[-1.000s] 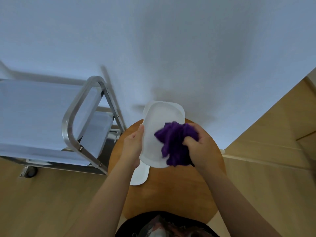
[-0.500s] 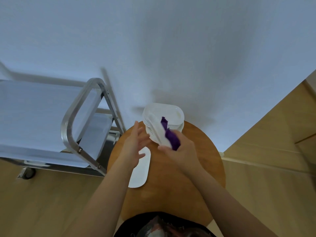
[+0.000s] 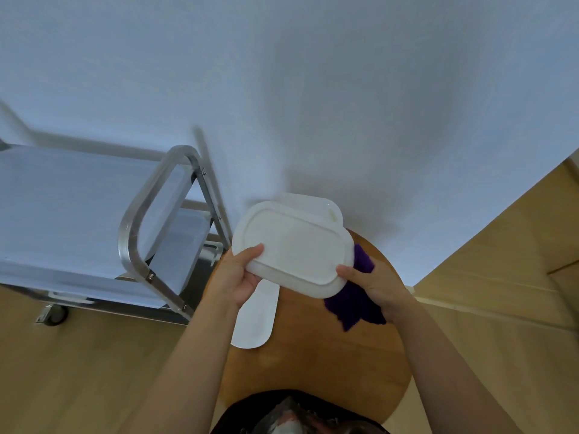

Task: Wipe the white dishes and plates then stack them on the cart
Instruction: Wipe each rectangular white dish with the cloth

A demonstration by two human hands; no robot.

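I hold a white rounded-rectangle dish (image 3: 294,249) bottom side up over the round wooden table (image 3: 316,349). My left hand (image 3: 239,277) grips its left edge, thumb on top. At the dish's right corner my right hand (image 3: 372,283) grips the rim together with a purple cloth (image 3: 357,305), which hangs under the dish. Behind the held dish, a stack of white dishes (image 3: 326,208) shows at the table's far edge. Another white dish (image 3: 257,321) lies flat on the table's left side, partly under my left hand.
A steel cart (image 3: 147,227) with pale shelves (image 3: 69,198) stands to the left of the table, its handle frame nearest me. A white wall rises behind. Wooden floor lies left and right, and a caster (image 3: 53,314) shows at the cart's corner.
The dish went from face-up wiping to edge-on, then flipped bottom up. My left hand let go briefly and took the left edge again. The cloth moved from the dish's top to beneath it.
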